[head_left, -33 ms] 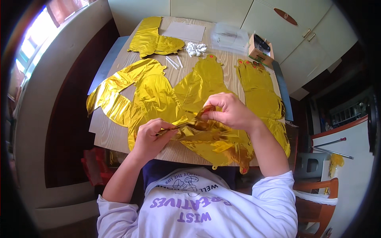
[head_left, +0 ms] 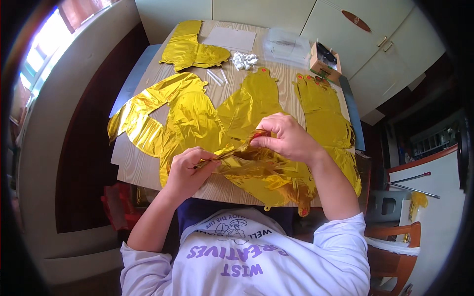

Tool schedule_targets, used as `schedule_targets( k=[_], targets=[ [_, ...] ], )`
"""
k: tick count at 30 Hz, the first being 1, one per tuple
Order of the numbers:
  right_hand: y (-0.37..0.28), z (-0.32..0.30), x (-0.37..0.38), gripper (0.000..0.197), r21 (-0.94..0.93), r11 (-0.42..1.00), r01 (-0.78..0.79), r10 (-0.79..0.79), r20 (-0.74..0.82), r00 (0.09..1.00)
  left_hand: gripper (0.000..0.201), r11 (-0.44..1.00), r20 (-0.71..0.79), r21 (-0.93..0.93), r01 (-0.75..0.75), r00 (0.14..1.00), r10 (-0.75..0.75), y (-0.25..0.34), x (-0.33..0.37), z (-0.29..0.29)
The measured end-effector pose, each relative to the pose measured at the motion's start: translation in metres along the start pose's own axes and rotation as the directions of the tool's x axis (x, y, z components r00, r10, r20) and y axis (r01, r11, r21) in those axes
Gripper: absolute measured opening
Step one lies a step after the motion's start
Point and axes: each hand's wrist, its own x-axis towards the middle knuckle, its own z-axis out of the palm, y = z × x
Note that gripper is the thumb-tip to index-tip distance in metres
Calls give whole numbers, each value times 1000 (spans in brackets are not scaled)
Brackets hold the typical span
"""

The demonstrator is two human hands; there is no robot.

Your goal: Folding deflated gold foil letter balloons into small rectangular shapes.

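Uninflated gold foil balloons lie over the wood-grain table [head_left: 148, 172]. Near the front edge, my left hand [head_left: 190, 166] pinches one end of a crumpled gold foil balloon [head_left: 242, 163]. My right hand [head_left: 284, 135] grips the same balloon's raised edge, between thumb and fingers, by a reddish patch. Its lower part spreads toward the table's front edge. Beyond my hands are a curved flat foil balloon [head_left: 192, 116] on the left and a tapering foil piece [head_left: 249, 101] in the middle. Another flat foil balloon [head_left: 321, 113] lies to the right of my right hand.
At the back are a folded gold balloon [head_left: 190, 52], a white sheet [head_left: 229, 38], small white bundles [head_left: 244, 60], white sticks [head_left: 215, 77], clear plastic packaging [head_left: 286, 48] and an open cardboard box [head_left: 323, 64]. A red chair [head_left: 118, 207] and a wooden chair [head_left: 395, 251] flank the table.
The foil between my hands is stretched a little straighter and its edge by my right hand has shifted slightly. My left hand has hardly moved.
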Motion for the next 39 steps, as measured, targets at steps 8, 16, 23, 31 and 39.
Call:
schedule_targets(
  k=[8, 16, 23, 31, 39],
  targets=[
    [19, 7, -13, 57, 279, 949, 148, -120, -117, 986, 13, 1000, -26, -16, -13, 1000, 12, 0, 3, -2],
    [2, 22, -49, 29, -274, 930, 243, -272, -74, 959, 18, 996, 49, 39, -85, 995, 83, 15, 2, -6],
    [22, 24, -68, 8, -41, 999, 15, -34, -524, 851, 33, 870, -73, 238, -432, 885, 460, 12, 1, -7],
    [-22, -49, -108, 14, -742, 595, -307, -478, -634, 608, 38, 791, 385, 421, -443, 877, 287, -12, -24, 36],
    [-1, 58, -137, 21, -869, 478, 125, -476, -137, 869, 45, 865, 412, 310, -394, 876, 252, 22, -43, 58]
  ],
)
